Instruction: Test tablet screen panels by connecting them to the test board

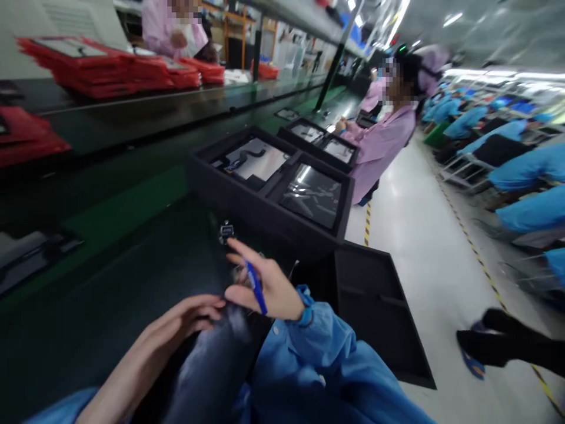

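My right hand is at the bench's near edge, in a blue sleeve, with a blue pen pinched between its fingers and the index finger pointing left. My left hand lies just left of it, fingers stretched out and touching a dark glossy object that runs down towards me; what the object is I cannot make out. A small dark part sits on the bench just beyond my right fingertips.
A black foam tray with two shiny panels stands past my hands, with a second tray farther along. A black tray hangs off the bench at right. A person in pink works ahead. Red stacks lie far left.
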A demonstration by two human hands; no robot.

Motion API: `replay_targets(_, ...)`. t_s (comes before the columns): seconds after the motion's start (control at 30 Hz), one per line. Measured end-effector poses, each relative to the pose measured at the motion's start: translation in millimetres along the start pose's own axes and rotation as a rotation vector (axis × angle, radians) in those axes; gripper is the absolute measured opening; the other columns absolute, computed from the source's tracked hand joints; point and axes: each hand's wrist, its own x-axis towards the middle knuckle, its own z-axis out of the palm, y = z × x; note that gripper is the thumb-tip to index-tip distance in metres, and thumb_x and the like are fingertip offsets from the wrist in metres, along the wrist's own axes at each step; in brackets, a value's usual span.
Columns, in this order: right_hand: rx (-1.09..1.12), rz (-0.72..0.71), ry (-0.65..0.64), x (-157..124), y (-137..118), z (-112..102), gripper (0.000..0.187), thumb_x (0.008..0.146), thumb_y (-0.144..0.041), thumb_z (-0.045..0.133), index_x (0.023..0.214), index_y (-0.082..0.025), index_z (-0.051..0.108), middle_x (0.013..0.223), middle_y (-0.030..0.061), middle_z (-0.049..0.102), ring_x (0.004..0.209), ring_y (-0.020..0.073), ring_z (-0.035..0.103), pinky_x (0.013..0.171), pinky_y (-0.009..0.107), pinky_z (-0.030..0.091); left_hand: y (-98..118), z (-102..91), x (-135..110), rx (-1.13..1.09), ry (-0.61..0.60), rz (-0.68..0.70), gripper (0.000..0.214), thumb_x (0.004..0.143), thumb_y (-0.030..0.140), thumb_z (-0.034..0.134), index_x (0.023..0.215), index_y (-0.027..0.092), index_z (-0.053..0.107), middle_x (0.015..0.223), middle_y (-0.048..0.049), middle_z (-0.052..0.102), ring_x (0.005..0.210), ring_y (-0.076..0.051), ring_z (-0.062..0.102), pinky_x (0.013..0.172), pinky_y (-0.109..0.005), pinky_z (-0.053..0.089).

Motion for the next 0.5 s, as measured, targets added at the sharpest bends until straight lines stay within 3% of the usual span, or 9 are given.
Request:
replay_targets(0.07,-0.069,0.075,0.081,-2.0,-0.7,-9.0,0.078,0.084,-0.044,0.069,0.150,-0.014,0.041,0.068,-0.0050,0.058,0.055,0.0109,0.053,0.065,0.027,0.051,4.1,9.5,1.3,0.021,-0.001,0.031,0.041,0.089,0.050,0.060,0.115,0.022,0.075,0.127,-0.0119,0.068,0.120,-0.035,0.061,0.107,-0.044,0.048)
replay_targets(0.13,-0.060,0.114,0.160,-0.6,5.8,-12.9,0.065,0.087,-0.036,0.064,0.145,-0.013,0.048,0.074,-0.0025,0.062,0.056,0.0105,0.051,0.064,0.027,0.051,-3.7,2.9,4.3,-0.048,0.171,0.093,0.041,0.089,0.045,0.064,0.121,0.021,0.070,0.130,-0.0122,0.066,0.126,-0.032,0.057,0.112,-0.044,0.043)
replay_targets(0.2,0.020,0.130,0.214,2.9,15.1,-5.5,0.058,0.086,-0.031,0.061,0.142,-0.016,0.053,0.087,0.0004,0.068,0.066,0.0134,0.059,0.073,0.030,0.055,-16.5,-8.9,6.7,-0.207,0.368,0.151,0.041,0.090,0.039,0.064,0.126,0.020,0.066,0.132,-0.0109,0.065,0.131,-0.028,0.053,0.116,-0.043,0.039)
replay_targets(0.27,0.133,0.127,0.225,5.7,22.5,14.0,0.057,0.085,-0.030,0.063,0.141,-0.021,0.055,0.110,0.0022,0.072,0.090,0.0190,0.068,0.091,0.036,0.055,-25.0,-17.2,8.4,-0.404,0.475,0.145,0.038,0.094,0.040,0.056,0.122,0.016,0.066,0.129,-0.0114,0.067,0.131,-0.026,0.055,0.117,-0.042,0.039)
replay_targets(0.33,0.236,0.101,0.207,6.3,26.5,39.9,0.056,0.085,-0.034,0.065,0.139,-0.024,0.057,0.131,0.0025,0.066,0.117,0.0235,0.064,0.107,0.039,0.049,-24.7,-20.5,8.8,-0.585,0.542,0.023,0.043,0.098,0.045,0.046,0.118,0.013,0.067,0.123,-0.0123,0.070,0.127,-0.027,0.059,0.114,-0.042,0.043)
replay_targets(0.4,0.279,0.074,0.153,4.5,28.5,62.3,0.056,0.087,-0.038,0.065,0.140,-0.023,0.055,0.139,0.0031,0.062,0.126,0.0237,0.059,0.112,0.039,0.046,-17.5,-22.0,6.6,-0.705,0.645,-0.137,0.047,0.098,0.048,0.043,0.121,0.014,0.066,0.116,-0.0114,0.074,0.122,-0.029,0.063,0.109,-0.043,0.048)
replay_targets(0.5,0.245,0.052,0.030,-0.1,36.0,71.0,0.055,0.094,-0.041,0.058,0.145,-0.024,0.048,0.129,0.0042,0.067,0.100,0.0181,0.070,0.093,0.034,0.058,-4.7,-28.0,-0.9,-0.797,0.734,-0.263,0.049,0.099,0.046,0.043,0.136,0.017,0.058,0.109,-0.0087,0.076,0.113,-0.030,0.068,0.102,-0.044,0.054)
